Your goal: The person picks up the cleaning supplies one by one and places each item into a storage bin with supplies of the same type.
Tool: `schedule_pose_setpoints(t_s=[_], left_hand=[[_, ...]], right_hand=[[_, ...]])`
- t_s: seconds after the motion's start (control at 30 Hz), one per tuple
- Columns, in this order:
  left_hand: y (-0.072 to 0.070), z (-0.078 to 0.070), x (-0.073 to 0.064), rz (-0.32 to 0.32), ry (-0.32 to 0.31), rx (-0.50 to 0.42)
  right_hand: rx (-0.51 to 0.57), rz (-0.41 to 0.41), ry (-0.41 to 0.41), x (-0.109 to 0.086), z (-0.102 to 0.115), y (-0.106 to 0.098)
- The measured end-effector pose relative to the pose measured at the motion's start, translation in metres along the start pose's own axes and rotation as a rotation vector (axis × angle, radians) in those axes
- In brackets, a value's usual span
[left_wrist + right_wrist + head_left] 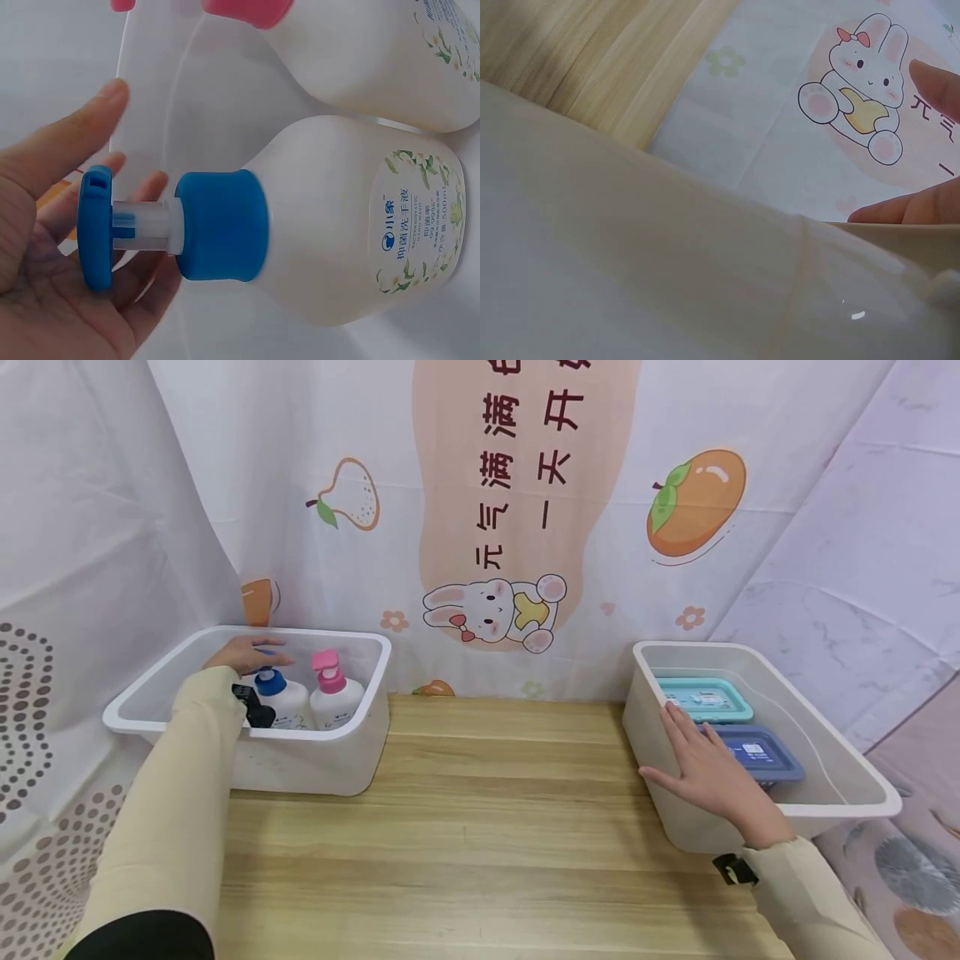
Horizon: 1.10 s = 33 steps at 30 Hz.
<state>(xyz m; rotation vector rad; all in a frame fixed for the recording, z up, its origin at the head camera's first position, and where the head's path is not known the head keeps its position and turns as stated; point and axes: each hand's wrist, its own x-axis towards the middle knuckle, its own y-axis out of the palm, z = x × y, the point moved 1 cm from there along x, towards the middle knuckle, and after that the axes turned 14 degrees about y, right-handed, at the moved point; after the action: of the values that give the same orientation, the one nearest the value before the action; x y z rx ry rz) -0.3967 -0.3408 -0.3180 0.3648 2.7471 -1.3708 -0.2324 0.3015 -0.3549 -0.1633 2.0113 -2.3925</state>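
In the left white bin (315, 735) stand two white hand wash bottles, one with a blue pump (270, 682) and one with a pink pump (330, 675). My left hand (243, 654) is at the blue pump. The left wrist view shows its thumb and fingers spread loosely around the blue pump head (94, 225), without a pinch on it. My right hand (708, 768) has straight fingers over the near left rim of the right bin (652, 760), close to a blue-lidded box (765, 756). A teal-lidded box (705, 700) lies behind that one. The right wrist view shows only some fingertips (911, 206).
A wooden table (465, 835) spans the space between the bins. Behind it hangs a white cloth (360, 577) printed with a rabbit, fruit and writing. Dotted fabric (67, 827) lies along the left side, patterned fabric (915, 860) along the right.
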Motion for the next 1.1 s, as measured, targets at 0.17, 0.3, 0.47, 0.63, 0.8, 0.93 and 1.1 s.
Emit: schedule_pose_setpoints(t_s=[0.17,0.3,0.47,0.63,0.8,0.93,1.1], left_hand=[[0.002,0.002,0.002,-0.118,0.005,-0.064],[0.007,-0.004,-0.001,-0.254,-0.002,-0.165],[0.008,-0.013,-0.006,-0.400,0.015,-0.320],[0.007,-0.020,-0.006,-0.477,0.062,-0.382],[0.007,-0.026,-0.006,-0.514,0.130,-0.423],[0.007,-0.033,-0.009,-0.526,0.175,-0.501],[0.008,-0.046,-0.010,-0.511,0.214,-0.609]], right_hand=[[-0.006,-0.007,-0.005,-0.001,0.001,-0.001],[-0.013,-0.013,-0.009,-0.001,0.002,0.000],[-0.020,-0.021,-0.012,-0.001,0.002,0.000],[-0.022,-0.023,-0.013,-0.001,0.001,0.000],[-0.011,-0.018,-0.012,-0.001,0.000,0.001],[-0.004,-0.013,-0.009,-0.001,0.001,0.000],[0.000,-0.005,-0.009,-0.002,0.001,-0.001]])
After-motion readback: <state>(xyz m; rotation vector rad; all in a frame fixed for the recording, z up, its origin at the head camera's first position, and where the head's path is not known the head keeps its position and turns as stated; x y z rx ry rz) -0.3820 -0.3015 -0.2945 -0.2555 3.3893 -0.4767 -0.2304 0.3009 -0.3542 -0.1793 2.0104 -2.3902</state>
